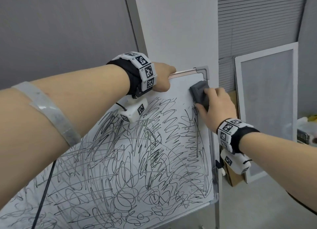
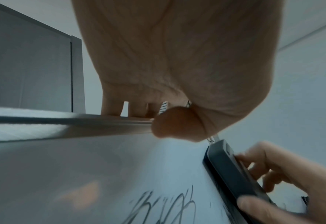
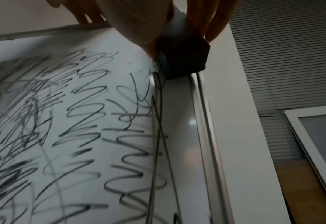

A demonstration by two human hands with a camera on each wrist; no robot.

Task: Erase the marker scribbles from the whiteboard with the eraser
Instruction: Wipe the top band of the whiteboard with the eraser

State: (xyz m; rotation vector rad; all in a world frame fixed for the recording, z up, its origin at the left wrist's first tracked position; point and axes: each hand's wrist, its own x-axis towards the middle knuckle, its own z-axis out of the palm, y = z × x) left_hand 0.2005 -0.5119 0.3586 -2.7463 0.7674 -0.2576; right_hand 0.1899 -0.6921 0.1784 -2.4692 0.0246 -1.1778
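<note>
A whiteboard (image 1: 181, 84) on a stand fills the middle of the head view, covered in black marker scribbles (image 1: 130, 160) below a bare strip along its top. My right hand (image 1: 214, 105) grips a dark grey eraser (image 1: 200, 95) and presses it flat on the board near the top right corner. In the left wrist view the eraser (image 2: 233, 171) lies against the board (image 2: 81, 166), fingers (image 2: 261, 166) curled round it. My left hand (image 1: 163, 77) grips the board's top edge (image 2: 81, 122), thumb (image 2: 175, 125) in front, fingers behind. The right wrist view shows the eraser (image 3: 183, 59) above the scribbles (image 3: 81, 121).
A grey partition panel (image 1: 60, 31) stands behind the board at left. Closed blinds (image 1: 257, 23) and a white framed panel (image 1: 267, 108) leaning on the wall are at right, with cardboard (image 1: 233, 177) and clutter on the floor. A black cable (image 1: 44, 194) hangs from my left wrist.
</note>
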